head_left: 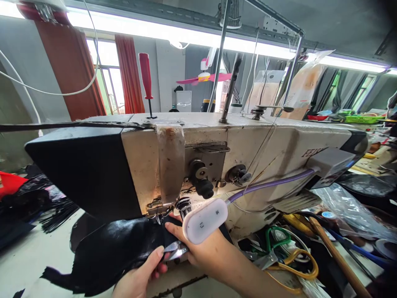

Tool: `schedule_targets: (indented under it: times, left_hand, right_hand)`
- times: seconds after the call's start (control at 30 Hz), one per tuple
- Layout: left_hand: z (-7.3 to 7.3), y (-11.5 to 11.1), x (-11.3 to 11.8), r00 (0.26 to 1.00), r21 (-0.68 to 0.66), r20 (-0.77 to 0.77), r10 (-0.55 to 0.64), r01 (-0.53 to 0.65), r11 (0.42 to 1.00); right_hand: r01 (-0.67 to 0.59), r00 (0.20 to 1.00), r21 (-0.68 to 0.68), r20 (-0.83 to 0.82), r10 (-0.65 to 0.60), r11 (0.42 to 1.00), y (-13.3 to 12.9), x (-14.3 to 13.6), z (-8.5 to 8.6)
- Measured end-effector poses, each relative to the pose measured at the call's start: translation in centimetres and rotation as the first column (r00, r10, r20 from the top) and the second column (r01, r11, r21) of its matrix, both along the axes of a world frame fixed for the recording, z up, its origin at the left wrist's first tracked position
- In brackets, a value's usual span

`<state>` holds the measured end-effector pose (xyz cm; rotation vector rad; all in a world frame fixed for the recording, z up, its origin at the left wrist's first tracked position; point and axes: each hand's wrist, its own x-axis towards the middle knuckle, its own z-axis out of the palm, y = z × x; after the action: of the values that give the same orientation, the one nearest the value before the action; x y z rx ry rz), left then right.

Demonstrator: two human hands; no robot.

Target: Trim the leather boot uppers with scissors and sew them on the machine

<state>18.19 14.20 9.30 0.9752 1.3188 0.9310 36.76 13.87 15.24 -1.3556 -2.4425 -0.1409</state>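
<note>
A cream sewing machine (263, 145) spans the view, its needle area low at centre-left. Black leather-like material (111, 248) lies under the presser foot (159, 218) and spreads left. My left hand (144, 269) is closed at the material's front edge, thumb and fingers pinched beside small metal snips (176, 250). My right hand (182, 236) reaches past the snips, fingers on the material just right of the needle area. The white lamp (206, 221) covers part of it, so what it may grip is hidden.
Green-handled scissors (277, 238), yellow-handled scissors (299, 265) and a wooden stick (338, 256) lie at the right. A red screwdriver (145, 76) stands on the machine. Black scraps (56, 211) lie at the left. A purple cable (269, 182) runs to the lamp.
</note>
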Motion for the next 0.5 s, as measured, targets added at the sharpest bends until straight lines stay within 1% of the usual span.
schedule_targets:
  times: [0.1,0.23,0.3,0.37,0.43,0.5]
  left_hand:
    - [-0.1,0.4,0.0,1.0,-0.015,-0.019,-0.024,0.024,1.0]
    - [0.3,0.8,0.1,0.997,0.029,-0.077,-0.031,0.034,0.999]
    - [0.7,1.0,0.2,0.996,0.017,-0.082,-0.046,0.048,0.999]
    - [1.0,1.2,0.3,0.998,0.004,-0.05,-0.038,0.039,0.999]
    - [1.1,1.6,0.3,0.999,0.031,-0.044,-0.018,0.02,0.999]
    - [1.1,1.9,0.2,0.997,0.059,-0.07,-0.024,0.028,0.998]
  right_hand:
    - [-0.066,0.998,0.014,-0.001,0.066,0.998,-0.3,-0.1,0.5]
    - [-0.072,0.997,0.036,-0.011,0.073,0.997,-0.1,-0.2,0.5]
    - [-0.073,0.997,0.035,-0.01,0.074,0.997,0.1,-0.1,0.3]
    - [-0.063,0.998,0.017,-0.005,0.064,0.998,0.4,0.0,-0.1]
    - [-0.057,0.998,0.003,-0.01,0.057,0.998,0.7,0.1,-0.6]
    - [-0.063,0.997,0.018,-0.035,0.064,0.998,1.0,0.2,-1.3]
